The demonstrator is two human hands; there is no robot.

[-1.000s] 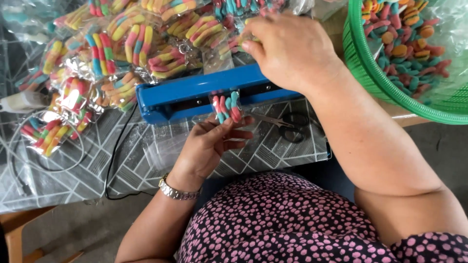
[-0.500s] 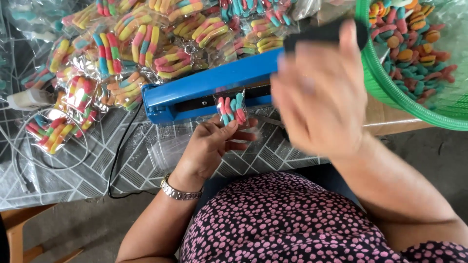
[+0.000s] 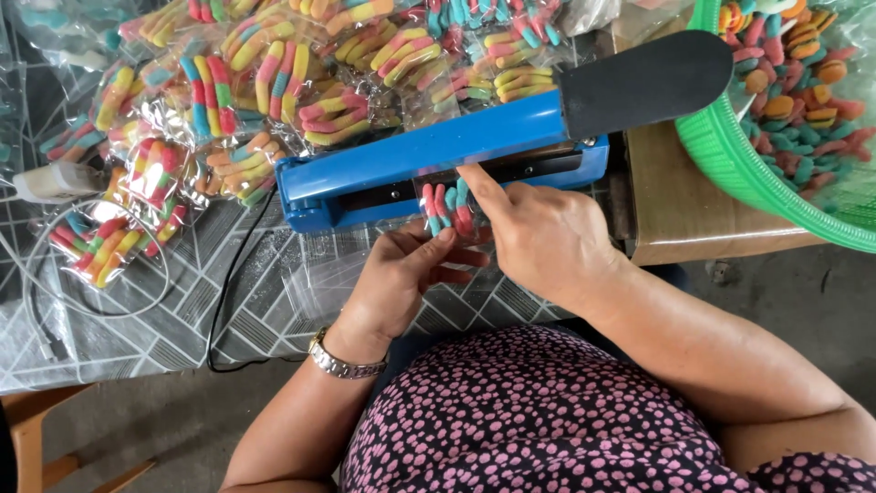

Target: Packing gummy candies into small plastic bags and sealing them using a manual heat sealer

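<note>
- The left hand (image 3: 401, 274) pinches the lower part of a small clear plastic bag of striped red, teal and white gummy sweets (image 3: 447, 208); fingers are closed on the film from below, thumb side uppermost; a silver metal wristwatch (image 3: 342, 362) sits on that wrist
- The right hand (image 3: 538, 239) grips the same bag from the right, its forefinger stretched along the bag's top edge; both hands are closed on the bag, neither is slack
- The bag lies at the front of a blue metal heat sealer (image 3: 438, 164), its open mouth pushed in between the lower bar and the raised upper arm; the sealer's black flat handle (image 3: 643, 80) stands lifted, untouched by either hand
- Step in hand, as I judge it: the bag's mouth is being set straight across the sealing strip, with the arm not yet pressed down
- The next move would call for one hand to leave the bag and bear down on the black handle, while the other keeps the film flat and the sweets clear of the strip; a wrinkle or a sweet in the seam would likely spoil the seal
- Behind the sealer lies a heap of clear bags of multicoloured gummy sweets (image 3: 301, 82), spread over the grey patterned tablecloth (image 3: 182, 319); at the right a green plastic mesh basket (image 3: 730, 155) holds loose sweets, resting on a brown cardboard box (image 3: 684, 215)
</note>
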